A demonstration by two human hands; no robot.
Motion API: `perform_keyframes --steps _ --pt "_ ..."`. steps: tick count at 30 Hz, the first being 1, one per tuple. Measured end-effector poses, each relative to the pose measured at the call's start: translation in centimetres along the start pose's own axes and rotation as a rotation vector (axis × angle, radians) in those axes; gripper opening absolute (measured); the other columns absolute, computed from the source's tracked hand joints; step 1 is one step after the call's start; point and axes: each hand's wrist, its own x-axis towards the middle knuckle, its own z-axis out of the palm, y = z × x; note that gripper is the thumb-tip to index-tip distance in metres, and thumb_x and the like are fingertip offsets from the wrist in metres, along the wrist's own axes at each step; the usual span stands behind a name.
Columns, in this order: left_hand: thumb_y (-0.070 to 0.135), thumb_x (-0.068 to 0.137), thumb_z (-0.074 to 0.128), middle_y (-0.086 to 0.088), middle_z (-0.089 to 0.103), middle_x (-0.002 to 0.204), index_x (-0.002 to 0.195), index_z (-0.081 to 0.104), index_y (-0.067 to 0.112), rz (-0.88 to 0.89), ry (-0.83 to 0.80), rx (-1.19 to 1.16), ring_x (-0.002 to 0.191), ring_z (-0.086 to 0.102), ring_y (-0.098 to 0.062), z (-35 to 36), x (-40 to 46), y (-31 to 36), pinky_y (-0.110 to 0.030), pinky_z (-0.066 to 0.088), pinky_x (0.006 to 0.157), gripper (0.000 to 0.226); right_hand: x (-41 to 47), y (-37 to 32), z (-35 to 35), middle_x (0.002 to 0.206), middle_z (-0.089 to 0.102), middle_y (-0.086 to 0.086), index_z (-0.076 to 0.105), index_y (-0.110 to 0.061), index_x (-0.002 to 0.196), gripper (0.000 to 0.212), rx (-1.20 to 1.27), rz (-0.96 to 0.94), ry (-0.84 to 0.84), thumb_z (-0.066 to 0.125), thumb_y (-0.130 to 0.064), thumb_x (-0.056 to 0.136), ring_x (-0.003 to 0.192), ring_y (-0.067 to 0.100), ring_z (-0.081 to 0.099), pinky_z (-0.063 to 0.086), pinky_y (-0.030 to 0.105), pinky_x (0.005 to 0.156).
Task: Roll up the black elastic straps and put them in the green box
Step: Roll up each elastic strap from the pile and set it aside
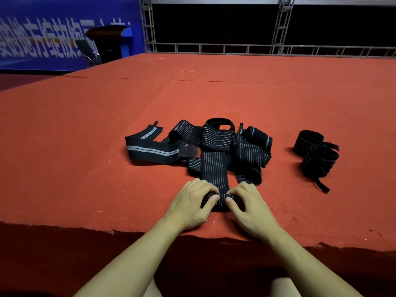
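Two bare forearms, no sleeves anywhere in view. No watch, bracelet or ring on either wrist or finger. Left hand [189, 205] and right hand [249, 207] gloveless, nails short and unpainted. At the bottom edge, bare knees, no trouser fabric visible.

We are seeing a black pinstriped strap [215, 170] lying partly rolled at its near end, trailing from a tangled strap pile [199, 144]; two rolled straps [315, 151] are lying well right.
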Motion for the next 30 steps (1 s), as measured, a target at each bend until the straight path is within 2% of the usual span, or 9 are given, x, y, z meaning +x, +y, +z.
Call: perform_keyframes --steps 2,4,7,12,16,20,24,27,30 --pt "0.034 0.099 0.058 0.012 0.058 0.103 0.102 0.065 0.022 0.006 0.012 -0.02 0.096 0.052 -0.011 0.06 -0.02 -0.11 -0.032 0.045 0.09 0.015 0.02 0.1 0.08 0.115 0.054 -0.019 0.066 -0.027 0.103 0.032 0.02 -0.009 0.003 0.049 -0.052 0.093 0.112 0.005 0.047 0.04 0.025 0.1" --pt "0.034 0.099 0.057 0.012 0.056 0.108 0.103 0.065 0.021 -0.006 0.005 -0.05 0.101 0.052 -0.011 0.04 0.03 -0.17 -0.031 0.046 0.093 0.016 0.17 0.25 0.15 0.121 0.058 -0.021 0.065 -0.027 0.104 0.031 0.035 -0.015 -0.009 0.049 -0.052 0.094 0.119 0.003 0.047 0.041 0.03 0.105" --pt "0.037 0.099 0.053 0.015 0.057 0.107 0.106 0.062 0.024 -0.036 -0.061 -0.075 0.1 0.053 -0.008 -0.06 0.08 -0.12 -0.035 0.047 0.092 0.018 0.34 0.34 0.25 0.114 0.061 -0.024 0.064 -0.03 0.108 0.029 0.041 -0.005 -0.021 0.048 -0.051 0.095 0.114 0.003 0.05 0.044 0.036 0.102" --pt "0.037 0.095 0.056 0.017 0.054 0.116 0.125 0.053 0.031 -0.081 -0.08 -0.086 0.107 0.058 -0.008 -0.35 -0.02 0.13 -0.035 0.05 0.094 0.03 0.54 0.33 0.33 0.11 0.061 -0.026 0.055 -0.041 0.113 0.016 0.09 0.065 -0.014 0.052 -0.048 0.099 0.108 0.0 0.053 0.045 0.034 0.099" --pt "0.036 0.099 0.055 0.018 0.048 0.118 0.119 0.056 0.032 -0.089 -0.067 -0.078 0.098 0.061 -0.011 -0.23 -0.07 0.24 -0.04 0.054 0.085 0.02 0.79 0.24 0.36 0.105 0.062 -0.024 0.053 -0.041 0.109 0.008 0.085 0.065 -0.021 0.054 -0.043 0.101 0.105 0.005 0.055 0.046 0.038 0.095" --pt "0.039 0.102 0.052 0.019 0.05 0.115 0.116 0.06 0.031 -0.124 -0.048 -0.109 0.099 0.062 -0.009 0.06 0.04 -0.09 -0.04 0.053 0.086 0.018 0.59 0.42 0.49 0.111 0.062 -0.025 0.056 -0.04 0.117 0.027 0.047 0.052 -0.013 0.051 -0.056 0.096 0.104 0.002 0.053 0.046 0.033 0.096" --pt "0.044 0.102 0.048 0.019 0.051 0.115 0.116 0.061 0.032 -0.144 -0.055 -0.091 0.102 0.061 -0.009 0.31 0.17 -0.28 -0.04 0.053 0.089 0.022 0.58 0.67 0.63 0.118 0.061 -0.022 0.057 -0.039 0.126 0.048 -0.003 0.04 -0.038 0.058 -0.064 0.085 0.109 0.002 0.051 0.044 0.029 0.098" --pt "0.047 0.101 0.046 0.018 0.051 0.114 0.116 0.06 0.031 -0.156 -0.052 -0.066 0.102 0.061 -0.014 0.5 0.21 -0.36 -0.041 0.052 0.09 0.026 0.72 0.77 0.58 0.12 0.061 -0.02 0.058 -0.038 0.129 0.05 -0.012 0.029 -0.05 0.064 -0.06 0.085 0.111 0.004 0.05 0.043 0.03 0.101" --pt "0.05 0.098 0.05 0.017 0.052 0.114 0.118 0.06 0.032 -0.15 -0.049 -0.014 0.103 0.059 -0.013 0.47 0.18 -0.41 -0.039 0.049 0.094 0.029 0.79 0.65 0.58 0.119 0.061 -0.019 0.06 -0.036 0.129 0.045 -0.011 0.03 -0.043 0.061 -0.058 0.09 0.109 0.004 0.049 0.043 0.033 0.1"
